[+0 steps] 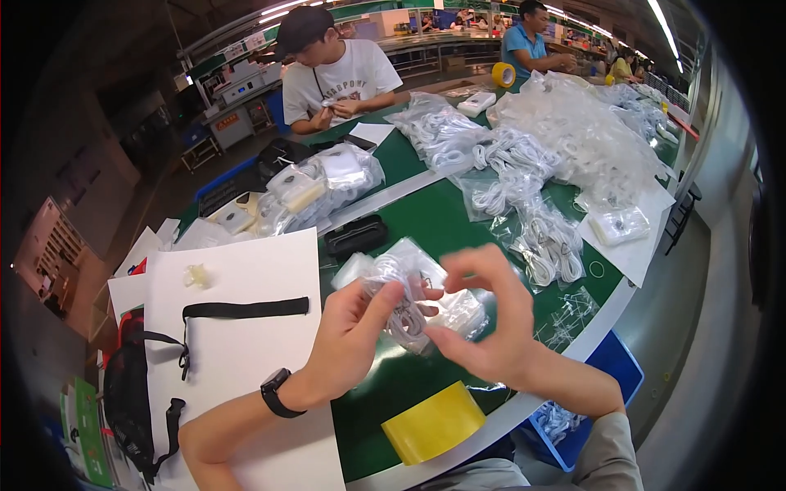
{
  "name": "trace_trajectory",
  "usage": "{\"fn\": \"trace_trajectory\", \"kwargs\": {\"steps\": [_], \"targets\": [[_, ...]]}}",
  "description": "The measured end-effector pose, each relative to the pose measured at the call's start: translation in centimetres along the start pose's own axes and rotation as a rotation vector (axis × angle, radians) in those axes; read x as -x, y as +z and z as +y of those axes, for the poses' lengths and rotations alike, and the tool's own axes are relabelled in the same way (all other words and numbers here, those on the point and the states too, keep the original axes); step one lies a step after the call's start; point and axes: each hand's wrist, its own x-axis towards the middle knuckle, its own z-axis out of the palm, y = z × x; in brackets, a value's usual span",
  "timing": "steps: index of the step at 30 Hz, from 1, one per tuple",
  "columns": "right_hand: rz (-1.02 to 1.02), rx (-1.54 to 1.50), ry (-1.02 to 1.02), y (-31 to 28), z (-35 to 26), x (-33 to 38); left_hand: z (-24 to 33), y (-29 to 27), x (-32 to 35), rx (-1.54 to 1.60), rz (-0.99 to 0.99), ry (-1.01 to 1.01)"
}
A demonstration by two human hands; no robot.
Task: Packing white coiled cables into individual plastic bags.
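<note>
My left hand is closed around a coiled white cable in a clear plastic bag, held above the green table. Just to the right of it is my right hand, its thumb and fingers spread in a curve. Its thumb tip comes close to the bag; whether it touches cannot be made out. Beneath and behind the hands lie more clear plastic bags, partly hidden by them. A black watch is on my left wrist.
Bagged white cables and a heap of clear bags cover the far right. Nearby are a black case, yellow tape roll, white board with black strap, and blue bin. A co-worker handles something small across the table.
</note>
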Motion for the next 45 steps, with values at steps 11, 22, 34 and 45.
{"fn": "trace_trajectory", "kwargs": {"steps": [11,22,34,45], "targets": [[-0.080,-0.244,0.256,-0.2,2.1,-0.7,-1.3,0.4,-0.9,-0.248,0.186,0.178],[0.011,-0.341,0.361,-0.3,2.5,-0.9,-0.1,-0.9,-1.5,-0.238,0.279,0.220],[-0.126,-0.558,0.386,-0.7,3.1,-1.0,-0.9,-0.1,-0.3,-0.173,0.080,0.053],[-0.229,-0.630,0.416,-0.6,4.5,-0.8,-1.1,-0.6,-0.2,-0.038,0.109,0.017]]}}
